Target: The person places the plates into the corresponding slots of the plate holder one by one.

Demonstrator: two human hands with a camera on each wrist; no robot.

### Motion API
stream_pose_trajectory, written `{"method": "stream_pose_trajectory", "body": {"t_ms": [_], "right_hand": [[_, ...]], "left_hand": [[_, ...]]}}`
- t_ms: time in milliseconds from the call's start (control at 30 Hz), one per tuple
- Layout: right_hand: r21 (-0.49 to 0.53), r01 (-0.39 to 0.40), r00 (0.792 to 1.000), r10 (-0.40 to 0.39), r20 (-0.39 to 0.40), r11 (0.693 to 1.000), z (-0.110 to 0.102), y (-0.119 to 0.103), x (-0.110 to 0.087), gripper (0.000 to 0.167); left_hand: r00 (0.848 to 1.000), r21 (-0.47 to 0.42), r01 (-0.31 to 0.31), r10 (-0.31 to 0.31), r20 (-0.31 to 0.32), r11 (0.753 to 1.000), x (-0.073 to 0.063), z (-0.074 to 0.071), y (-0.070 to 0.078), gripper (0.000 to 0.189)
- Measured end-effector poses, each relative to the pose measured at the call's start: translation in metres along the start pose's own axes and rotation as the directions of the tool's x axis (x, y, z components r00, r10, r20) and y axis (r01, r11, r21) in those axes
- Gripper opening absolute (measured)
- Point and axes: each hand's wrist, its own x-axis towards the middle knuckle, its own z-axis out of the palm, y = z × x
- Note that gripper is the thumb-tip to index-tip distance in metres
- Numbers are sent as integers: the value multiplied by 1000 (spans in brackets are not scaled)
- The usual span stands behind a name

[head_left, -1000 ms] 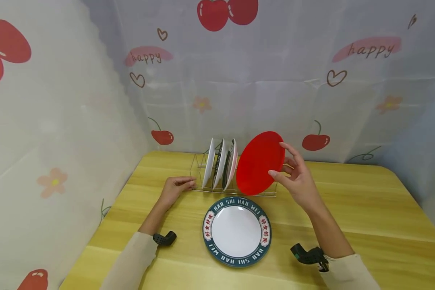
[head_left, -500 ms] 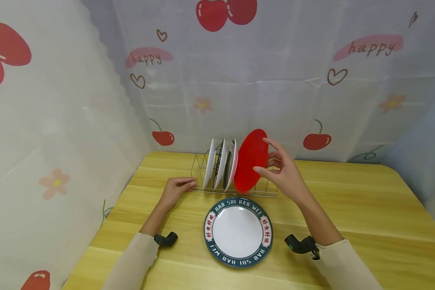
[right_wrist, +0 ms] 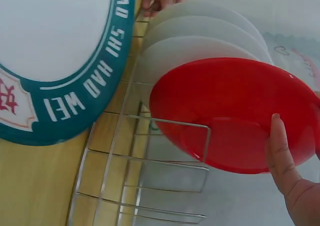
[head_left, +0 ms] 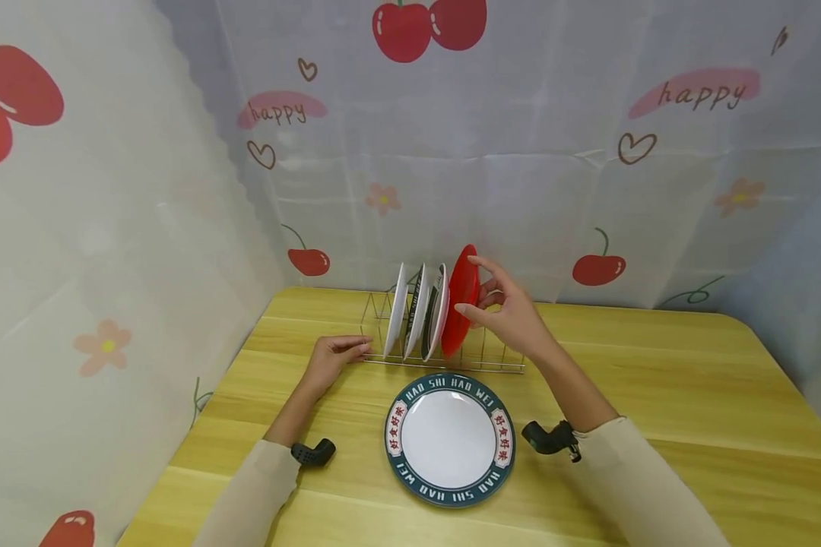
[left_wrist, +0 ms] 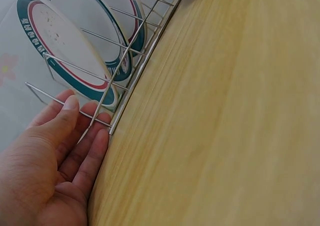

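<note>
The right hand (head_left: 513,315) pinches a red plate (head_left: 460,308) at its right rim, thumb in front and fingers behind. This plate stands nearly upright in a wire dish rack (head_left: 499,371), leaning slightly right at the top. Left of it stand three white plates with patterned rims, the nearest being one plate (head_left: 435,319) with a dark band. At the rack's left end, the left hand (head_left: 331,361) holds the end wires between thumb and fingers. In the right wrist view, the red plate's underside (right_wrist: 235,105) sits between wire dividers (right_wrist: 172,121).
A large white plate (head_left: 448,437) with a blue-green lettered rim lies flat on the wooden table (head_left: 657,395) in front of the rack. Behind the rack hangs a cherry-print curtain (head_left: 520,190). Black cameras are strapped to both wrists.
The right hand has moved left with the red plate, turning it from facing the camera to nearly edge-on beside the white plates. The left hand stays on the rack.
</note>
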Motion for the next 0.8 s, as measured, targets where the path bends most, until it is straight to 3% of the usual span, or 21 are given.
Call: {"method": "stream_pose_trajectory", "body": {"t_ms": [267, 500, 800], "right_hand": [[-4, -17, 1000, 17, 17, 1000, 11, 16, -1, 79], [-61, -2, 999, 5, 37, 998, 10, 17, -10, 81], [-103, -127, 989, 134, 64, 986, -1, 15, -47, 68]], "left_hand": [[1000, 17, 10, -10, -13, 1000, -1, 2, -1, 26], [1000, 12, 15, -15, -2, 1000, -2, 2, -3, 27], [1000, 36, 12, -11, -23, 999, 0, 0, -2, 26]]}}
